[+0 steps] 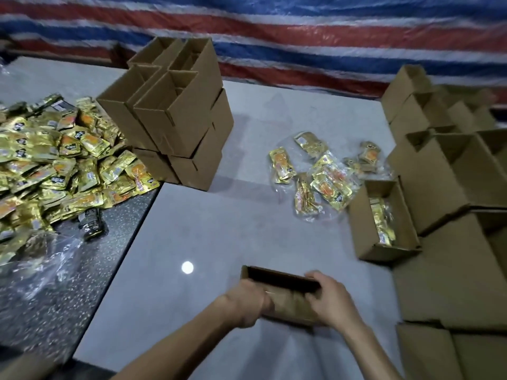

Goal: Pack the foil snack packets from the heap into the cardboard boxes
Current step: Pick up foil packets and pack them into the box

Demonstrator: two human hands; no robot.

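— At the bottom centre of the frame, what does the person have hold of?
— A small cardboard box (285, 297), its dark opening turned away from the camera. Whether it rests on the grey table (219, 229) or hangs just above it cannot be told. The left hand (244, 300) wraps the near left end, fingers curled tight against the side. The right hand (333, 300) clasps the right end, thumb hooked over the top rim. Both are blurred, so finer finger detail is lost.
— How will it handle?
— Probably light: thin card, stiff along the folds but easy to crush at the open mouth. The end walls and corners are the sound places to hold it, as now.
— And the packets?
— Further up, right of centre, an open box (362, 215) has some inside, and loose foil packets (326, 179) in clear wrap lie just beside it. They look light, slick and crinkly, so a broad pinch across the flat face should suit them.
— The main supply?
— The heap (55, 165) fills the left edge, well apart from both hands. Beside it rises a stack of empty boxes (175, 119), more boxes (452, 171) line the right edge, and a striped tarpaulin (274, 37) closes the top.
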